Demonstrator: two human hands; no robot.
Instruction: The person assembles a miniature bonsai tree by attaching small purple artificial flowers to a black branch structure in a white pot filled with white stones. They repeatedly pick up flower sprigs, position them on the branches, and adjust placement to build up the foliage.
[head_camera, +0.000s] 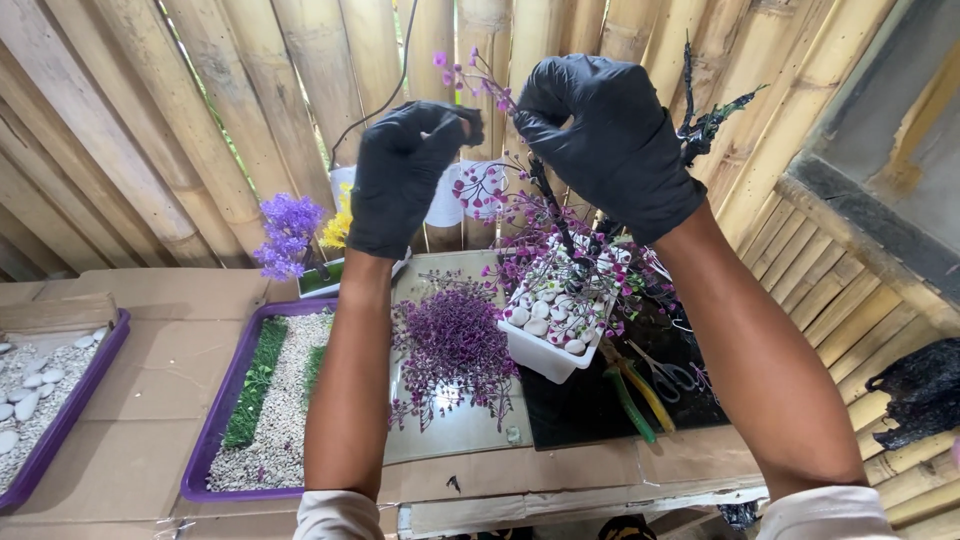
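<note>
Purple twig (478, 80) sits up high, pinched between the left hand (405, 175) and the right hand (610, 140), both in black gloves. Its lower stem hides behind the right hand. Below stand a white pot of pebbles (548, 325), scissors (665, 372) and a purple tray (215, 440).

Craft workshop: bamboo wall (180, 110), pebble trays (215, 440), artificial flowers (287, 230)
</note>
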